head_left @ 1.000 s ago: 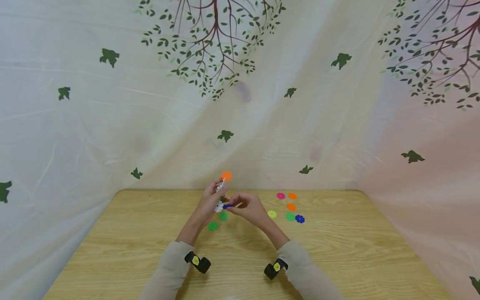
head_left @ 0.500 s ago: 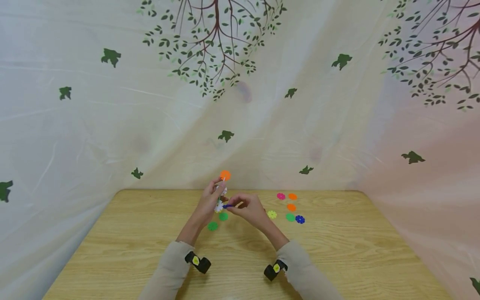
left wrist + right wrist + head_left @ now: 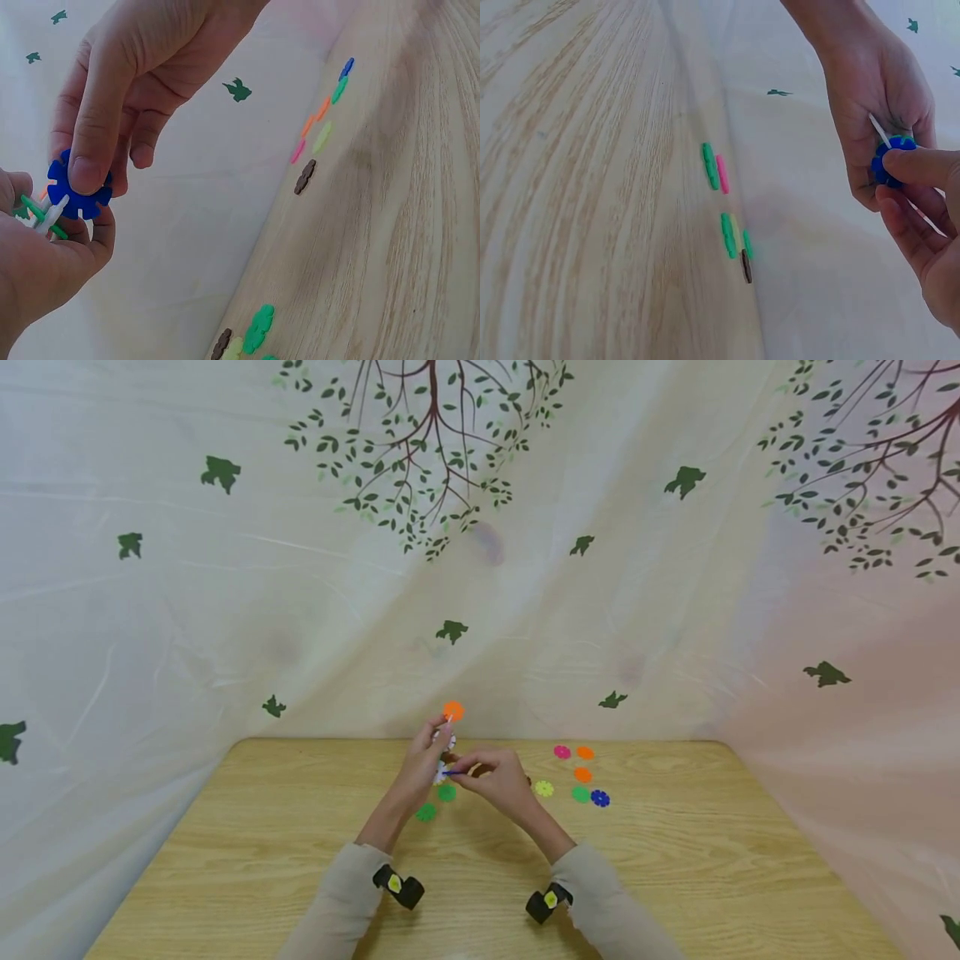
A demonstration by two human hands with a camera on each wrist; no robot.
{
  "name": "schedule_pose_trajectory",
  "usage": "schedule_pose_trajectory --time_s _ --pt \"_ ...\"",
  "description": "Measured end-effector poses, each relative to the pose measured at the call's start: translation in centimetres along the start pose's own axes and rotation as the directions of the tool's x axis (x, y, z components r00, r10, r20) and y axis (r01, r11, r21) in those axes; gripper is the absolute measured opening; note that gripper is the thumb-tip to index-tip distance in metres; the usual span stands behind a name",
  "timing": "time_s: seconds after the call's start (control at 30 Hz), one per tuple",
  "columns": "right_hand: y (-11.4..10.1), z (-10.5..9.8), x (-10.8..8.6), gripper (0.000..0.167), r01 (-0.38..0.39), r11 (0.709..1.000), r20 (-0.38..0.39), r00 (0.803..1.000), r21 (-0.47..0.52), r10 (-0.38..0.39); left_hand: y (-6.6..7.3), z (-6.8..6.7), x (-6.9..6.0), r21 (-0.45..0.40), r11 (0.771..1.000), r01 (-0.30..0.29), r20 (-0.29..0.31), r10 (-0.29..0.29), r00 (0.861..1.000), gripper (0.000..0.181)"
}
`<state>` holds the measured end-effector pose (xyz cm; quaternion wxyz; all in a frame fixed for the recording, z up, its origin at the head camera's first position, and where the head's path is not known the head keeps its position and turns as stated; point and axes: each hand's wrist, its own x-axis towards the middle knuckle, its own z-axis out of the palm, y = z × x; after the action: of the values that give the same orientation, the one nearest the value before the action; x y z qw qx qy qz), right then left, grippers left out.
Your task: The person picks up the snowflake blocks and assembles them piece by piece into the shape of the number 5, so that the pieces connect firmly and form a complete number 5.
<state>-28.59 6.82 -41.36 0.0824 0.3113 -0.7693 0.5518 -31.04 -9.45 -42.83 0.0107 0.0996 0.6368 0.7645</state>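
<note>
My left hand [image 3: 414,767] holds a small assembly of joined notched plastic discs above the table. An orange disc [image 3: 453,711] tops it, with a white disc [image 3: 447,741] below and another white disc [image 3: 439,773] lower down. In the left wrist view a green disc [image 3: 43,217] shows edge-on at the left fingers. My right hand [image 3: 495,774] pinches a blue disc [image 3: 84,206] between thumb and fingers. The blue disc's notched rim meets the edge of a white disc [image 3: 880,131]; how deep the notches interlock cannot be told.
Loose discs lie flat on the wooden table [image 3: 480,877]. Green discs [image 3: 425,812] are near the left hand. To the right lie a yellow disc [image 3: 543,788], a pink disc [image 3: 562,752], orange discs [image 3: 582,774] and a blue one [image 3: 600,798]. A printed cloth [image 3: 525,677] hangs behind.
The pinched blue disc has shifted slightly left against the lower white disc and shows thinner, more edge-on. Both hands stay almost in place; the loose discs have not moved.
</note>
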Motion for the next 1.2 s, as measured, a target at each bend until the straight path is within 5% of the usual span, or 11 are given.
schedule_pose_trajectory --time_s 0.5,1.03,1.2 --pt "-0.6 -0.1 0.0 0.004 0.059 0.998 0.009 0.998 0.01 -0.059 0.0 0.7 -0.2 -0.02 1.0 0.007 0.011 -0.006 1.0 0.042" --pt "-0.1 -0.5 0.4 0.008 -0.054 0.999 0.055 0.997 0.005 0.054 0.3 -0.2 0.1 -0.051 0.999 -0.01 -0.025 0.008 1.0 0.042" --pt "2.4 -0.4 0.7 0.01 -0.041 0.999 0.063 0.997 -0.001 0.041 0.4 -0.4 0.0 -0.049 0.999 -0.004 -0.01 0.003 1.0 0.046"
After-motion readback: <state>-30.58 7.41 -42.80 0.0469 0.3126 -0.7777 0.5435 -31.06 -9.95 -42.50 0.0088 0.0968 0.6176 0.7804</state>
